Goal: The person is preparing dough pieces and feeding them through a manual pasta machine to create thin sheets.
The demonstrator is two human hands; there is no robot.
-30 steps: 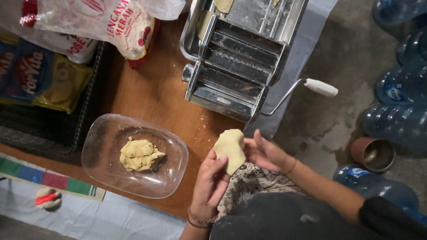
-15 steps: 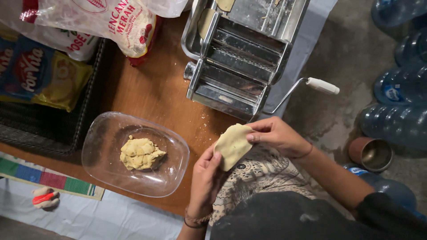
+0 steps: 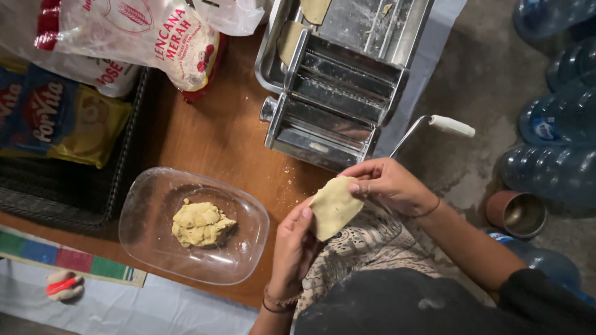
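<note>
Both hands, left hand and right hand, pinch the flattened dough piece by opposite edges, fingers closed on it beyond the worktop edge; it looks soft, light and easily torn; best held at its edges.

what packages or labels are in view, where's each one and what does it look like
White plastic flour bag: top left on the wooden table, soft and crumpled, red print with a wheat emblem.
Blue and yellow pouch: far left, lying in a dark woven tray, glossy with a red oval logo.
Clear plastic bag: top centre, beside the metal pasta roller, no label readable.
Blue water jug: right, on the floor, with a small round blue and white label.
</note>
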